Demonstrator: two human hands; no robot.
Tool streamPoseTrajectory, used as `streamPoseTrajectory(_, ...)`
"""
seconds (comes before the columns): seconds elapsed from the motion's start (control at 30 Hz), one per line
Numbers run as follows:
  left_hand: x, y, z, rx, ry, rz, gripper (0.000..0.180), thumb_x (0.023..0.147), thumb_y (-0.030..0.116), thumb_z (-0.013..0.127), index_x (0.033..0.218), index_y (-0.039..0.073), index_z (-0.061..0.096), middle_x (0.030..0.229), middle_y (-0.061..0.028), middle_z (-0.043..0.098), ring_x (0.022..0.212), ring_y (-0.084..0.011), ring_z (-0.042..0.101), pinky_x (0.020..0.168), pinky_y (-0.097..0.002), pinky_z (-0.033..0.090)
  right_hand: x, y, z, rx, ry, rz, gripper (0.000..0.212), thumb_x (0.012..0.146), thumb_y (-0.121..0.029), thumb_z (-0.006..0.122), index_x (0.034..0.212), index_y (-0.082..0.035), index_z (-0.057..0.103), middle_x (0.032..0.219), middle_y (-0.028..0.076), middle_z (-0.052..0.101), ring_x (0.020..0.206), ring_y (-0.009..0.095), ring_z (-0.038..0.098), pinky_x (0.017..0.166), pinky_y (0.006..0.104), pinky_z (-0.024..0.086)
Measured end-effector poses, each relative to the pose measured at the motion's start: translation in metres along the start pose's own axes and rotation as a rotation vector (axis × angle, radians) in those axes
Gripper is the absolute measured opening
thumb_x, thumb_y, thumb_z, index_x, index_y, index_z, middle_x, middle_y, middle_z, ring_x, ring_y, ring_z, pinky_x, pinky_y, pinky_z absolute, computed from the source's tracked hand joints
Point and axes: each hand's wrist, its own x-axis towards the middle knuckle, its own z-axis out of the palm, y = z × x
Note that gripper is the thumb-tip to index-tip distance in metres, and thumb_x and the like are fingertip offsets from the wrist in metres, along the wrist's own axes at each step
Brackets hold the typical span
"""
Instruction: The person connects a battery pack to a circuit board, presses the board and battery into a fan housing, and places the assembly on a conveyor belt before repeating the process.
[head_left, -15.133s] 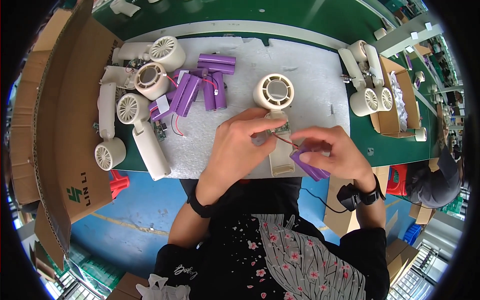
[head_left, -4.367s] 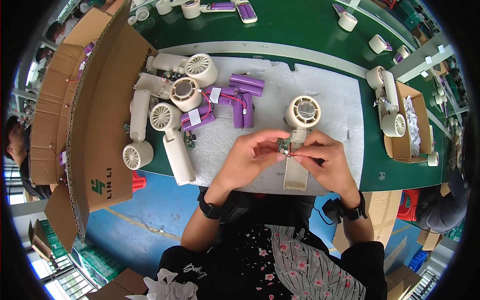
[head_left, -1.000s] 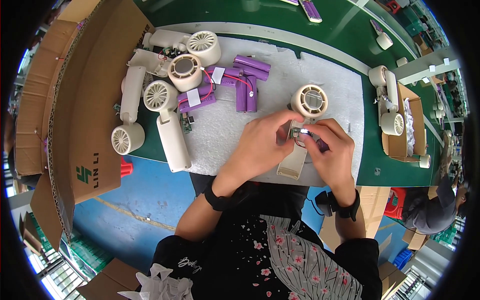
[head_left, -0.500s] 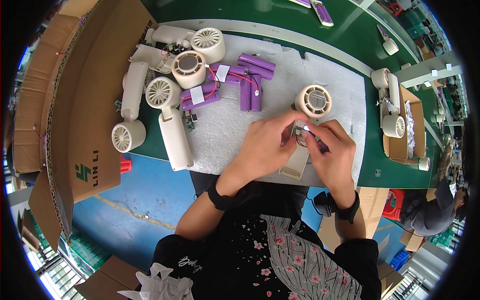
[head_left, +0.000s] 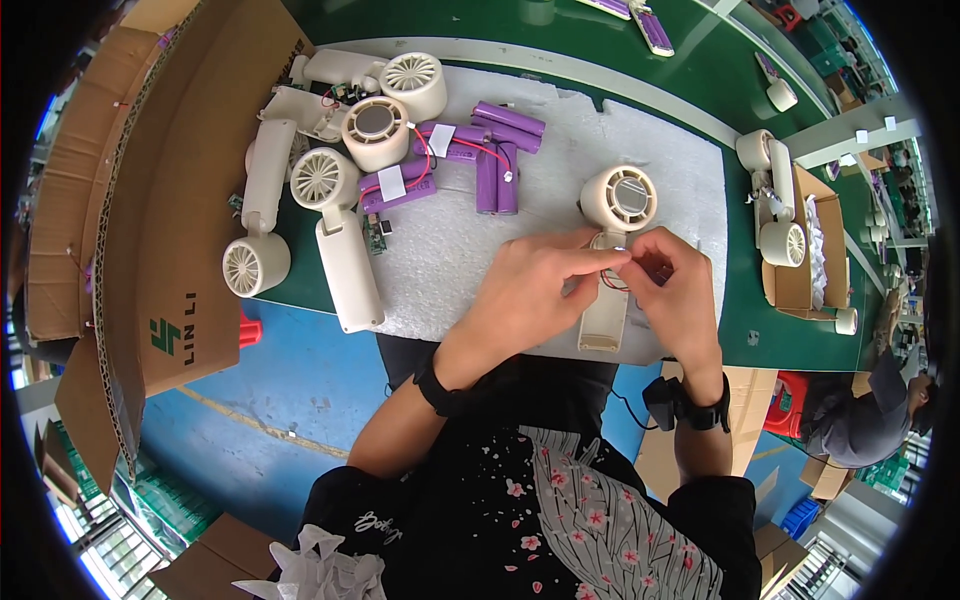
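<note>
A white handheld fan (head_left: 604, 330) lies on the foam sheet with its handle opened toward me and its round head (head_left: 612, 200) at the far end. Over the upper part of the handle, my left hand (head_left: 535, 285) reaches in with its fingers bent and their tips brought together. My right hand (head_left: 680, 285) meets it there, thumb and index finger pinched on thin red wires (head_left: 612, 284) that loop out over the handle. A tiny white piece shows between the fingertips. The fingers hide most of the circuit board area and whatever the left hand pinches.
Purple battery packs (head_left: 487, 185) with red leads lie left of the hands. Several white fans (head_left: 347, 270) and a small green circuit board (head_left: 375, 234) are farther left, beside a large cardboard box (head_left: 215, 230). An open carton (head_left: 790, 285) and more fan parts stand right.
The fan's handle has swung to point more straight toward me. My fingertips have closed together over the board, which showed between them before. My right hand has turned slightly.
</note>
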Motion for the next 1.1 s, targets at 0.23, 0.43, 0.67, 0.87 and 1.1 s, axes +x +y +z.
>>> streamPoseTrajectory(0.23,0.006,0.007,-0.004,-0.036,-0.091,-0.124,0.034,0.075,0.003,0.062,0.105,0.015,0.072,0.088,-0.009,0.065,0.072,-0.0281,0.064,0.067,-0.0388,0.051,-0.001,0.001,-0.023,0.08,-0.35,0.013,0.042,0.08,-0.003,0.072,0.115,-0.003,0.05,0.094,0.004,0.059,0.069,0.009,0.054,0.059,0.0219,0.043)
streamPoseTrajectory(0.43,0.007,0.009,-0.004,-0.06,-0.123,-0.196,0.038,0.073,0.001,0.065,0.108,0.015,0.072,0.103,-0.0062,0.069,0.069,-0.0182,0.063,0.063,-0.0294,0.051,-0.01,0.011,-0.048,0.191,-0.589,-0.055,0.072,0.077,-0.008,0.076,0.136,-0.005,0.035,0.111,0.008,0.055,0.077,0.014,0.058,0.059,0.024,0.046)
streamPoseTrajectory(0.67,0.0,0.01,0.012,-0.076,0.059,-0.192,0.033,0.072,0.001,0.068,0.102,0.014,0.074,0.105,-0.0066,0.069,0.07,-0.017,0.063,0.063,-0.0276,0.051,-0.016,0.04,-0.06,0.665,-0.308,0.478,0.054,0.076,-0.001,0.073,0.126,-0.005,0.053,0.105,0.007,0.063,0.073,0.015,0.064,0.057,0.0279,0.051)
streamPoseTrajectory(0.87,-0.001,0.006,0.011,-0.01,0.073,-0.14,0.032,0.072,0.0,0.069,0.1,0.014,0.075,0.105,-0.0091,0.069,0.071,-0.0201,0.066,0.063,-0.0286,0.053,-0.027,0.01,-0.042,-0.164,0.085,0.058,0.026,0.078,0.001,0.071,0.102,0.0,0.066,0.099,0.008,0.067,0.072,0.016,0.066,0.059,0.0307,0.052)
streamPoseTrajectory(1.1,0.002,0.005,0.008,0.082,0.05,-0.015,0.033,0.071,-0.001,0.071,0.1,0.014,0.075,0.105,-0.01,0.069,0.072,-0.0219,0.068,0.062,-0.0291,0.054,-0.024,0.016,-0.043,-0.361,0.059,-0.451,0.013,0.075,0.002,0.073,0.087,0.003,0.069,0.1,0.013,0.069,0.079,0.026,0.066,0.068,0.0359,0.054)
